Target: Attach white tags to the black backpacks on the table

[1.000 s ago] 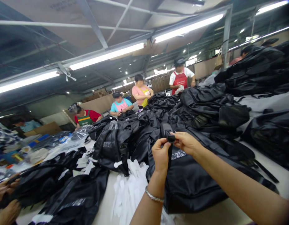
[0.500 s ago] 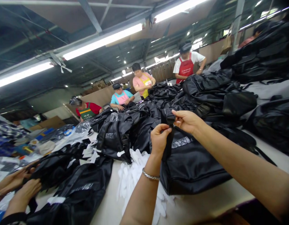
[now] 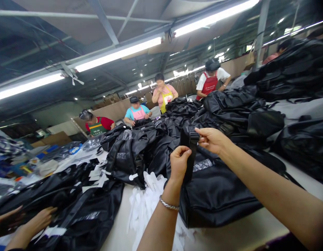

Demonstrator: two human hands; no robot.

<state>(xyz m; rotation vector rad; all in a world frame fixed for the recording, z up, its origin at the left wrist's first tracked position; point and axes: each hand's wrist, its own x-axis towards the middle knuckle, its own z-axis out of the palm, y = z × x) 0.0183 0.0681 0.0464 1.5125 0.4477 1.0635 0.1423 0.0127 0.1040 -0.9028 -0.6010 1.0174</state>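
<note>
A black bag (image 3: 219, 195) lies on the table in front of me, with a shiny clear-wrapped patch (image 3: 203, 165) on its face. From it a wide black strap (image 3: 188, 170) stands up between my hands. My left hand (image 3: 179, 161) is closed in a pinch at the edge of this strap, thumb against fingertips. A little higher, my right hand (image 3: 213, 140) pinches the black plastic buckle (image 3: 194, 134) threaded on the strap, near its looped top. White glove-like pieces (image 3: 147, 205) lie beside my left forearm.
Black bags (image 3: 130, 150) are heaped across the table (image 3: 117, 223), with more piled to the right. At lower left, another person's hands (image 3: 39, 223) work over a black bag (image 3: 90, 212) and white tags (image 3: 97, 176). Several people in aprons stand behind the heap.
Both my hands stay on the strap and buckle, whose looped top now stands higher. The co-worker's hands at lower left have shifted. A person in a yellow apron has raised a hand toward the face.
</note>
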